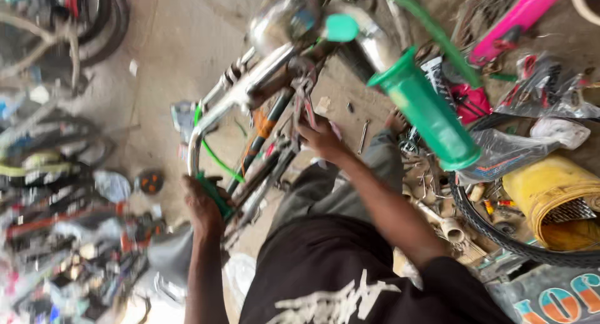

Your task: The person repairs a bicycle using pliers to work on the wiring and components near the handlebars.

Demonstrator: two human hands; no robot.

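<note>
Evidently mid-adjustment at stem of chrome bicycle handlebar (250,89). Left hand (201,205) closed around dark-green rubber grip (215,196) at bar's far end, arm extended, steadying. Right hand (322,136) gripping metal pliers (304,99), jaws on fitting just above its fingers, elbow bent. Second bright-green ribbed grip (428,108) looms to right of right hand. Next move probably calls for firm twist while left holds bar.

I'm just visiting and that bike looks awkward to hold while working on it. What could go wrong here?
The left hand alone steadies the bike by its green grip; if it slips, the handlebar might swing and the bike could tip. The right hand works with pliers close to the frame, so fingers could get pinched. Loose tools and parts lie around the person's feet, an easy thing to step on or trip over.
</note>
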